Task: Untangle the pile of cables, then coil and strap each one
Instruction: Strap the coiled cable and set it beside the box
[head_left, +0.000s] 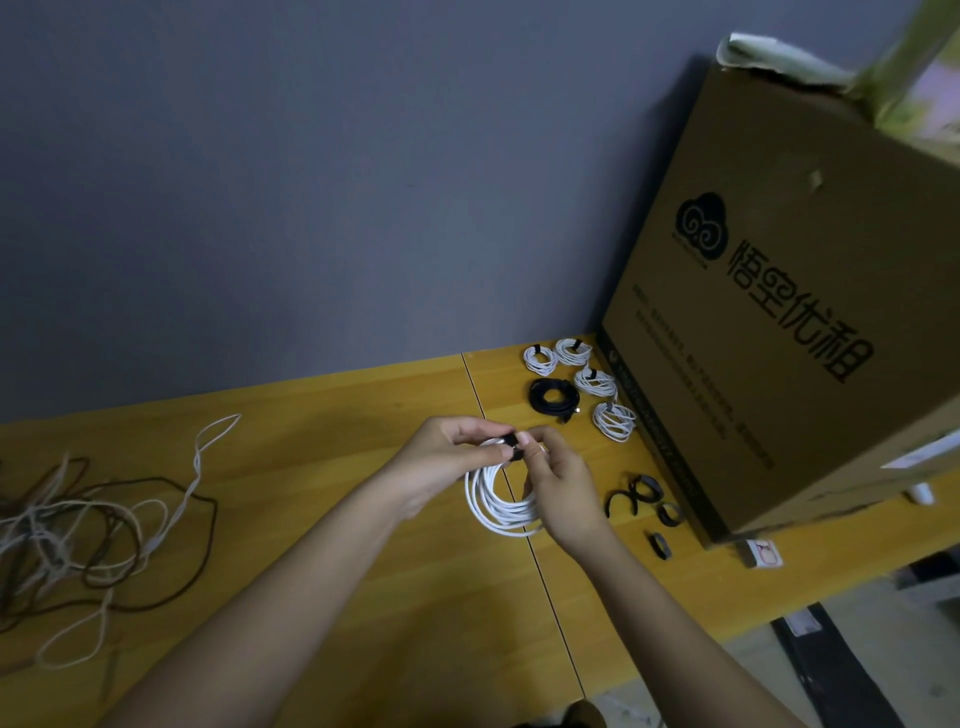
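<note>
- Standing on the right of the wooden worktop (322, 519), a big cardboard box (779, 322) leans against the grey wall.
- Tangled cables (88, 535) sprawl far left.
- Both hands hold a white coiled cable (498, 501) mid-worktop: left hand (452, 457) and right hand (558, 483) fingers pinch a black strap (511, 448) around its top.
- 5 strapped coils (576, 387) lie beside the box.
- Loose straps (641, 499) lie nearby.

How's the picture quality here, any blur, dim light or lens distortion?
Head view: dim, flat light with soft shadows; wide-angle bending tilts the cardboard box; the tangled pile at the left edge looks smeared, while the white coil between both hands stays fairly sharp.
</note>
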